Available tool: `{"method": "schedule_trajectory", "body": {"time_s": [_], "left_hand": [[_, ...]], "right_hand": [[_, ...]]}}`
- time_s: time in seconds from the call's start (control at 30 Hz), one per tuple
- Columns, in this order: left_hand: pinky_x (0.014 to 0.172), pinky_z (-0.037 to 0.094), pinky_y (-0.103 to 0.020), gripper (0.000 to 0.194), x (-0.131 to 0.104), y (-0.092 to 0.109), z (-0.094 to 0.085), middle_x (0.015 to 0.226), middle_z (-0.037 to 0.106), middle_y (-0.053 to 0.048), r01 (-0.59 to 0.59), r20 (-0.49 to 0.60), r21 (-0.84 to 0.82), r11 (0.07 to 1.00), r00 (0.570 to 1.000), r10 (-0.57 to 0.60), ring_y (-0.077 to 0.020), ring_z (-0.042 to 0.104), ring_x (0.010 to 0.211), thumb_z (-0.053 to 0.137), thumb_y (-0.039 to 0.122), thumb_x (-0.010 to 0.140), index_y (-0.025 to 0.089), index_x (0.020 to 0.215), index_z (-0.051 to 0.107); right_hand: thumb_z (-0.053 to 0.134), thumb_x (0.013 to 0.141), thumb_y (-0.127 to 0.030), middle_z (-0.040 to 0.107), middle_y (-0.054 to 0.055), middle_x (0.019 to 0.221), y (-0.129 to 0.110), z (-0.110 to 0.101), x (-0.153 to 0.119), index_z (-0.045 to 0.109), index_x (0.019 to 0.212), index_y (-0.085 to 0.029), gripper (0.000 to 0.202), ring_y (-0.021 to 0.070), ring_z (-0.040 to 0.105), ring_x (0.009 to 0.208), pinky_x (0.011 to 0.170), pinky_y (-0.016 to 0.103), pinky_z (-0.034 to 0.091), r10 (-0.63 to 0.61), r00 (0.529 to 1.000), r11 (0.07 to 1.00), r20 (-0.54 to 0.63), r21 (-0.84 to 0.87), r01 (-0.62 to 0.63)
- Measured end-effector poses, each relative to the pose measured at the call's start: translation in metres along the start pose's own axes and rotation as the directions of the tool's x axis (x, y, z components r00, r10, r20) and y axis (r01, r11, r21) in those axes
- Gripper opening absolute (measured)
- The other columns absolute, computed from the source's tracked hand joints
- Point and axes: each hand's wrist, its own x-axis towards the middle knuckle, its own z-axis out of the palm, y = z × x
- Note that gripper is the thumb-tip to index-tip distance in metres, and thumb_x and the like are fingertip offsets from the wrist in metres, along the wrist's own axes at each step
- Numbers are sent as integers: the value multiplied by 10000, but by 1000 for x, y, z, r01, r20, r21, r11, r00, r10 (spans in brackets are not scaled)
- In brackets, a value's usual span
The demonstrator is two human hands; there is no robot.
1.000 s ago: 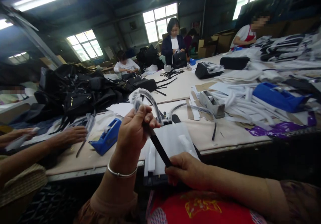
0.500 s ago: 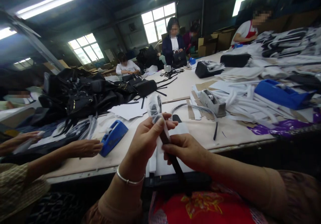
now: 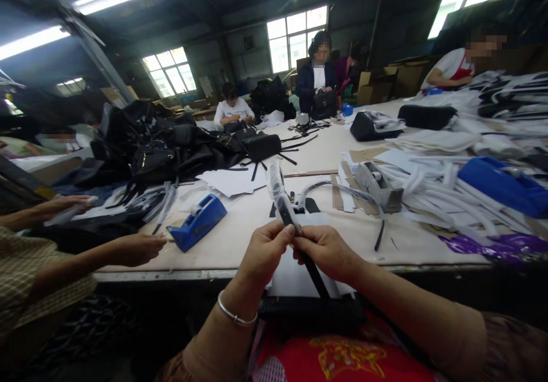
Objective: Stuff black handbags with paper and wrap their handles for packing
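Note:
Both hands are closed on a dark bag strap (image 3: 315, 277), close together at mid-length. My left hand (image 3: 269, 252) pinches it from the left, thumb on top. My right hand (image 3: 326, 252) grips it from the other side, almost touching the left. Above the fingers the strap is wrapped in clear whitish plastic film (image 3: 276, 185); below them it runs bare and dark towards a black bag (image 3: 312, 309) at the table edge. White paper (image 3: 285, 276) lies behind the strap, over the bag. The strap's lower end is hard to make out against the bag.
A co-worker's hand (image 3: 139, 249) is at left beside a blue tape dispenser (image 3: 197, 222). Black bags (image 3: 154, 148) pile up behind it. A grey dispenser (image 3: 379, 187), white tubes (image 3: 440, 185) and another blue dispenser (image 3: 503, 182) lie right. A curved wrapped strap (image 3: 342, 187) lies ahead.
My left hand has slid down from the wrapped part of the strap to beside my right hand. The co-worker's hand has drawn back from the blue dispenser. The view has turned slightly left.

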Motion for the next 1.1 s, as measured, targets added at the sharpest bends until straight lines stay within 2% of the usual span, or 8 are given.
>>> {"method": "schedule_trajectory", "body": {"time_s": [0.17, 0.27, 0.37, 0.47, 0.63, 0.73, 0.93, 1.1], "left_hand": [[781, 566, -339, 525, 22, 36, -20, 948, 741, -127, 106, -15, -373, 922, 993, -120, -228, 712, 850, 688, 575, 833, 104, 1065, 697], [790, 573, -358, 385, 53, 58, -32, 867, 737, -104, 133, -49, -449, 883, 984, -173, -207, 720, 795, 560, 463, 954, 100, 974, 686], [784, 564, -333, 197, 83, 67, -36, 730, 698, -34, 17, -240, -415, 910, 962, -128, -147, 699, 687, 523, 227, 975, 124, 853, 638], [796, 558, -346, 141, 97, 69, -32, 723, 697, -38, -110, -404, -347, 931, 914, -42, -153, 704, 690, 534, 173, 953, 123, 843, 608], [810, 554, -355, 131, 83, 65, -13, 733, 719, -54, -126, -380, -308, 943, 925, -1, -172, 716, 723, 553, 197, 947, 131, 849, 609], [809, 555, -345, 133, 71, 56, 2, 762, 739, -76, -105, -316, -283, 953, 949, 11, -187, 723, 767, 575, 218, 938, 134, 846, 622], [648, 527, -281, 158, 69, 48, 13, 812, 760, -110, -63, -265, -119, 991, 964, 29, -175, 691, 641, 638, 273, 902, 127, 842, 635], [779, 543, -308, 112, 83, 64, -5, 745, 739, -74, -164, -425, -229, 960, 904, 53, -171, 718, 735, 582, 204, 923, 133, 845, 618]], "right_hand": [[549, 903, -321, 606, 4, 612, 4, 14, -13, 603, 677, -160, 284, 115, 569, 567, 565, 232, 439, 19, 998, 994, 65, -108, -12], [537, 912, -324, 622, 10, 612, 5, 22, -23, 608, 673, -162, 297, 120, 562, 568, 560, 234, 418, 42, 991, 982, 130, -186, -18], [480, 952, -350, 654, 20, 617, 8, 25, -32, 595, 691, -166, 340, 130, 577, 578, 601, 246, 438, 59, 980, 974, 192, -224, -14], [402, 994, -384, 667, 19, 602, 13, 22, -40, 592, 781, -167, 359, 138, 599, 586, 661, 264, 467, 79, 971, 980, 224, -195, -35], [563, 907, -530, 730, 92, 924, 14, 6, -35, 649, 984, -136, 410, 203, 677, 846, 772, 317, 511, 113, 924, 993, 366, 3, -122], [666, 825, -596, 691, 139, 1140, 2, -2, -7, 586, 1175, -145, 576, 249, 683, 990, 832, 362, 527, 96, 941, 969, 324, 187, -164], [663, 818, -516, 632, 8, 628, -26, 9, 38, 550, 814, -156, 377, 161, 641, 548, 564, 290, 514, 40, 998, 953, 41, 299, -51], [581, 840, -512, 643, -5, 610, -2, 29, -5, 530, 844, -175, 340, 155, 633, 509, 474, 244, 459, 155, 968, 949, 200, 241, -202]]}}
